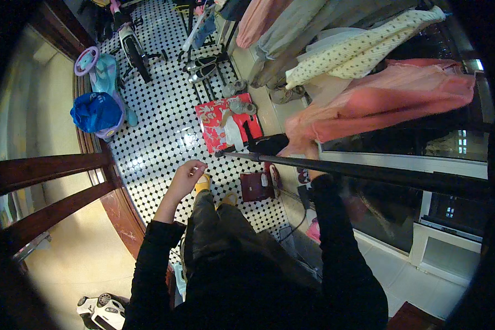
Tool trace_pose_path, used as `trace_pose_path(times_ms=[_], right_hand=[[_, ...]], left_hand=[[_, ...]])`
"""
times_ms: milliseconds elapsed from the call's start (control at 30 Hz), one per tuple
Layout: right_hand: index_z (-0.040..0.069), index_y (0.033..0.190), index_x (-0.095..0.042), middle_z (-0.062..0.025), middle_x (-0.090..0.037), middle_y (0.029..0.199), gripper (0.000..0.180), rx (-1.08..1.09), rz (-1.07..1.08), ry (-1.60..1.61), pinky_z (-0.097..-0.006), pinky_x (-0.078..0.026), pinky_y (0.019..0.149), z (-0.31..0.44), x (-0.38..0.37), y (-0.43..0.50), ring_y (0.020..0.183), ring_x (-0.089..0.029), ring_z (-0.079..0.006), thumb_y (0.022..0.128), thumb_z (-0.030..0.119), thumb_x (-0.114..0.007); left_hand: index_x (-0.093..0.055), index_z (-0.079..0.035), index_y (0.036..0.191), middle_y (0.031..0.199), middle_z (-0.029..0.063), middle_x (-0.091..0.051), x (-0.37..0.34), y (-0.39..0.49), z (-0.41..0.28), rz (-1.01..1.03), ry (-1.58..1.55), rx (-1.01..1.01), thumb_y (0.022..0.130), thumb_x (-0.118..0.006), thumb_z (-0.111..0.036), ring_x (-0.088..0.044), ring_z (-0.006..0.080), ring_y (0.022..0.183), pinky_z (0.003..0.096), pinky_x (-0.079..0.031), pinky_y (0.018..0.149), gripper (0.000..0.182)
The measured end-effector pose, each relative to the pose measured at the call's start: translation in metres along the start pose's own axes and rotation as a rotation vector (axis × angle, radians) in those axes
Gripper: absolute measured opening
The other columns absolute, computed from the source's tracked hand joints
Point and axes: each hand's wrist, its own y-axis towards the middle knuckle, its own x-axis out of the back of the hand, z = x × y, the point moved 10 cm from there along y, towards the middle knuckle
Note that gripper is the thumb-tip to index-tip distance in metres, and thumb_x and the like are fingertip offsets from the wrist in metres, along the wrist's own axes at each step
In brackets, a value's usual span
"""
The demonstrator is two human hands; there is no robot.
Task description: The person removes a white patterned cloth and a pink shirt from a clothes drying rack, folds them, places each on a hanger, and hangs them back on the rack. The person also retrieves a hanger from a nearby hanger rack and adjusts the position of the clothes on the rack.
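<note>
My left hand (188, 178) hangs over the tiled floor, its fingers loosely curled with nothing visible in them. At the right, my right hand (312, 159) is by the lower end of a coral-pink garment (367, 103), beside a black metal pole (334, 164) of a clothes rack; the cloth and pole partly hide the fingers, so its grip cannot be made out. A cream dotted garment (359, 51) and a grey garment (288, 31) hang above the coral one.
On the floor lie a red box (210, 136) with small shoes on it, silver shoes (204, 72) and a dark red box (253, 187). A balance bike (133, 49) and a turquoise ride-on toy (103, 74) bearing a blue bag (95, 112) stand at the upper left. Glass doors line the right.
</note>
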Motion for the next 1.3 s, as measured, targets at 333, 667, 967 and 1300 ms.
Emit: trace_pose_path(times_ms=[333, 667, 967, 1300], right_hand=[[0.008, 0.116, -0.048, -0.0087, -0.052, 0.110, 0.041, -0.111, -0.293, 1.289, -0.0398, -0.041, 0.088, 0.037, 0.135, 0.032, 0.104, -0.050, -0.0258, 0.088, 0.038, -0.046], [0.006, 0.126, -0.042, -0.0096, -0.047, 0.124, 0.048, -0.027, -0.387, 1.567, -0.0408, -0.039, 0.096, 0.073, 0.179, 0.098, 0.113, -0.046, -0.0264, 0.092, 0.041, -0.040], [0.009, 0.129, -0.042, -0.0061, -0.046, 0.131, 0.045, -0.135, -0.318, 1.466, -0.0409, -0.032, 0.103, 0.079, 0.121, 0.117, 0.121, -0.043, -0.0227, 0.093, 0.036, -0.044], [0.009, 0.118, -0.053, -0.0043, -0.056, 0.115, 0.034, -0.373, 0.047, 1.003, -0.0350, -0.042, 0.089, 0.021, 0.016, 0.104, 0.105, -0.053, -0.0203, 0.085, 0.020, -0.056]], left_hand=[[-0.062, -0.003, 0.099, 0.090, 0.0032, -0.064, -0.012, 0.015, 0.013, 0.084, -0.013, 0.046, 0.090, -0.055, -0.020, -0.058, 0.0111, 0.082, 0.0249, -0.046, 0.071, 0.020], [-0.063, -0.003, 0.098, 0.086, 0.0084, -0.065, -0.006, 0.017, 0.014, 0.048, -0.005, 0.036, 0.088, -0.057, -0.019, -0.059, 0.0150, 0.074, 0.0278, -0.046, 0.068, 0.020], [-0.061, -0.002, 0.101, 0.089, 0.0040, -0.063, -0.017, 0.024, 0.025, 0.117, -0.042, 0.083, 0.092, -0.053, -0.017, -0.058, 0.0117, 0.083, 0.0260, -0.047, 0.075, 0.020], [-0.060, -0.002, 0.100, 0.089, 0.0039, -0.063, -0.016, 0.031, 0.026, 0.125, 0.017, 0.092, 0.092, -0.053, -0.020, -0.058, 0.0114, 0.083, 0.0267, -0.047, 0.073, 0.022]])
